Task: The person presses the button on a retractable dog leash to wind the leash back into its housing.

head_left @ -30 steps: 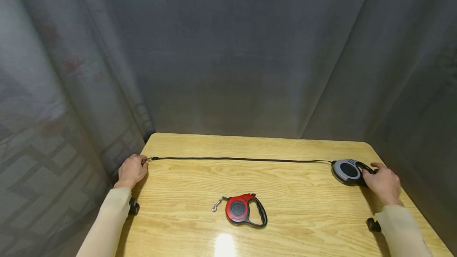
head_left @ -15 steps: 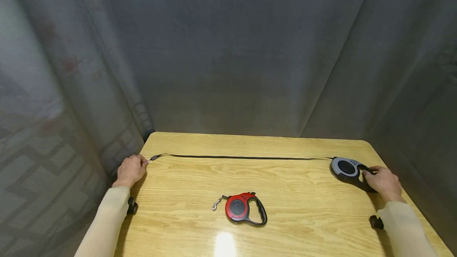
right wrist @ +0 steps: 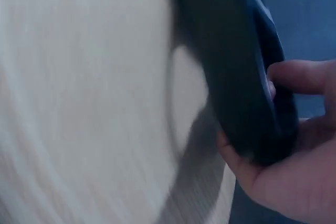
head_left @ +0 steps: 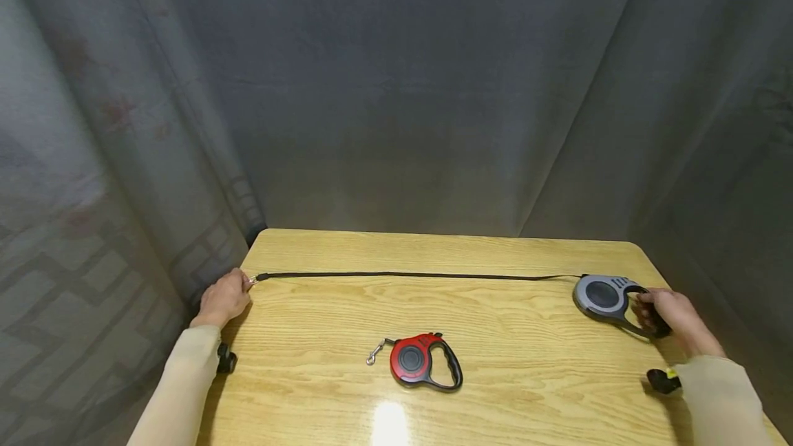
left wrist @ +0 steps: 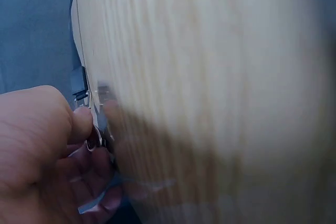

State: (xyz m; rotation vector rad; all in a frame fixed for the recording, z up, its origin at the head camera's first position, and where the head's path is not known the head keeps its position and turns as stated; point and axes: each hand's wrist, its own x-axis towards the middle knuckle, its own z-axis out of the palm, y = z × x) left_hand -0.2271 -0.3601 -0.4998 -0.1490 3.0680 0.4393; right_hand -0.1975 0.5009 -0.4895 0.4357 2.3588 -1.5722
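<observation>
Left hand (head_left: 224, 298) pinching metal clip (head_left: 252, 281) of black leash strap (head_left: 409, 275) at wooden table (head_left: 508, 363) left edge, right hand (head_left: 675, 313) gripping grey retractable leash housing (head_left: 604, 296) handle far right, strap stretched across, red retractable leash (head_left: 424, 362) idle near centre.

Right wrist view motion-blurred: grey leash handle (right wrist: 236, 77) featureless in right hand (right wrist: 294, 177). Clip (left wrist: 94, 140) half hidden under left hand (left wrist: 42, 156) fingers.

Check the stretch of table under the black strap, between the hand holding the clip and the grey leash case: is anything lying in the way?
Nothing visible. The strap runs from the left hand to the grey leash case, held by the right hand. The red leash lies nearer, apart from it.
</observation>
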